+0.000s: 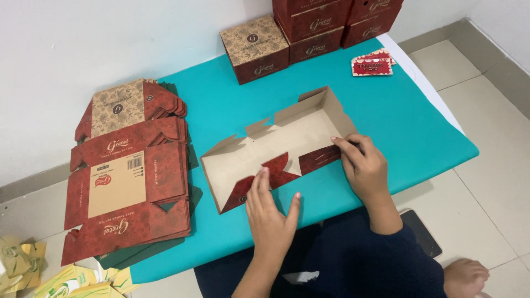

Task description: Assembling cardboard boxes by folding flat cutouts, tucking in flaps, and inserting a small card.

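A half-folded cardboard box [287, 140], brown inside and dark red outside, lies open on the teal table cover [232, 105]. My left hand [270, 212] rests flat with spread fingers against the box's near red wall, fingertips touching a folded-in red flap [276, 168]. My right hand [361, 165] pinches the near right corner of the box, fingers curled over its red side panel.
A stack of flat unfolded red box blanks [130, 171] lies at the left. Finished red and brown boxes [255, 48] stand against the back wall, more stacked at the right [331, 22]. Small red cards [372, 65] lie near the far right edge. A dark phone [422, 232] lies on the floor.
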